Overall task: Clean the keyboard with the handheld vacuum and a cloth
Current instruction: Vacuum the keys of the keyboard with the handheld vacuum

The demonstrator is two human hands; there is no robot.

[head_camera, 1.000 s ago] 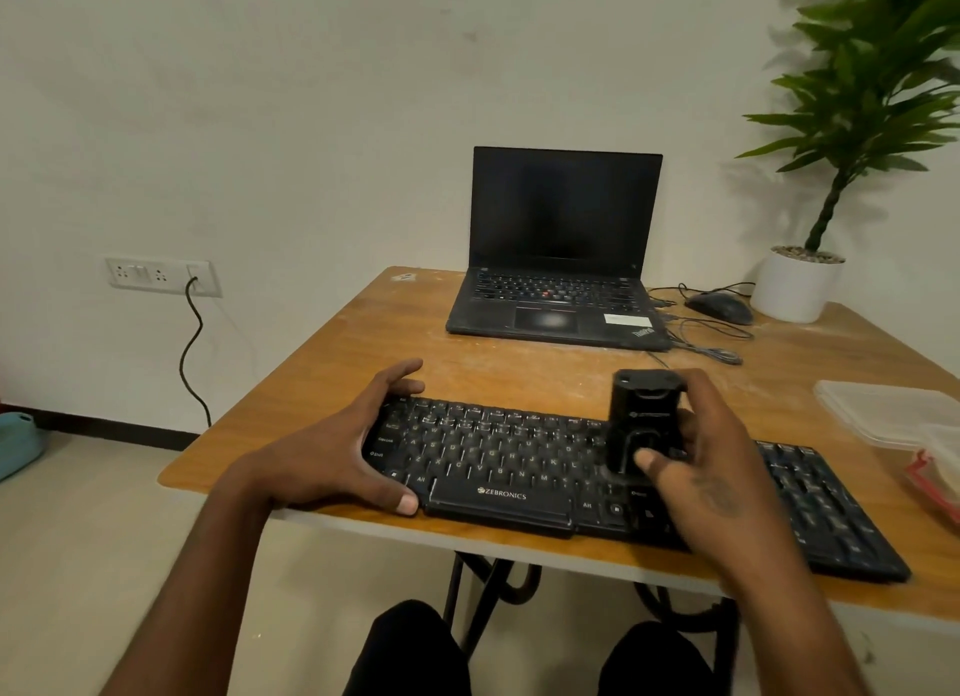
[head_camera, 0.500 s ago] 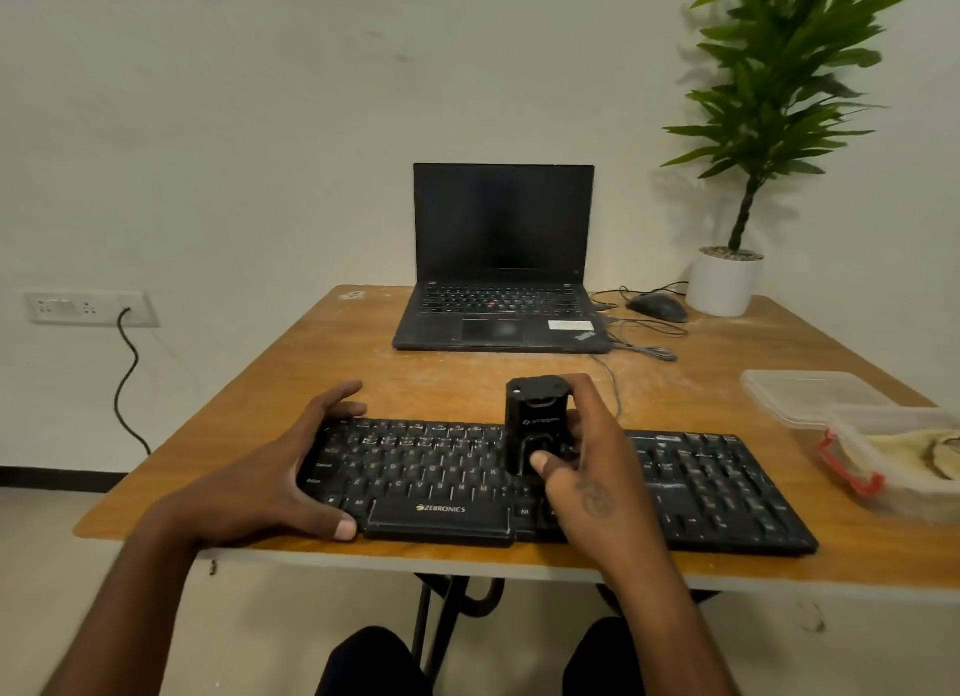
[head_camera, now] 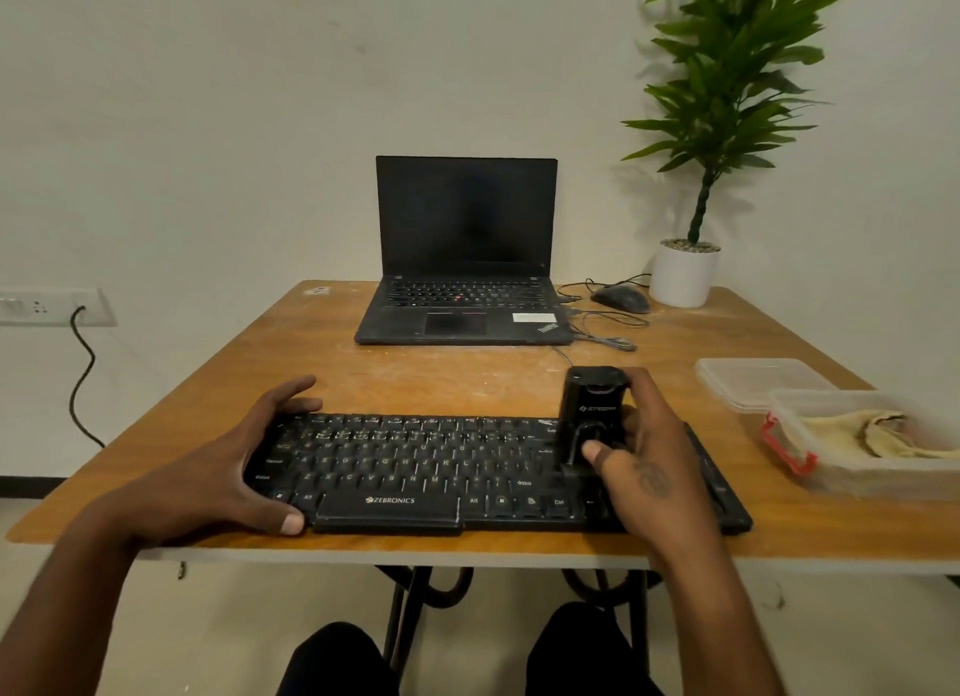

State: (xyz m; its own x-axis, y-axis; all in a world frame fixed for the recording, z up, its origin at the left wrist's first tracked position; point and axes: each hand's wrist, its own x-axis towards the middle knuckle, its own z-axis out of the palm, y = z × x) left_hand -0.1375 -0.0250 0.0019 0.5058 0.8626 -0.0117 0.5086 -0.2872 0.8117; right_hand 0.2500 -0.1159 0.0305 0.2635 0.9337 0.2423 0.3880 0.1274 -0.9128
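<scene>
Black keyboard [head_camera: 415, 466], table's six o'clock edge: our left hand [head_camera: 234, 466] grips its nine o'clock end; right hand [head_camera: 649, 466] clamps handheld vacuum [head_camera: 592, 414] upright on three o'clock keys. Vacuuming underway; cloth [head_camera: 872, 433] unused in tub [head_camera: 852, 479].

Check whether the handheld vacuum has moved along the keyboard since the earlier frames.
Yes. The handheld vacuum in the right hand has shifted rightward along the keyboard, from near the spacebar's right end to past the Ctrl key.
</scene>
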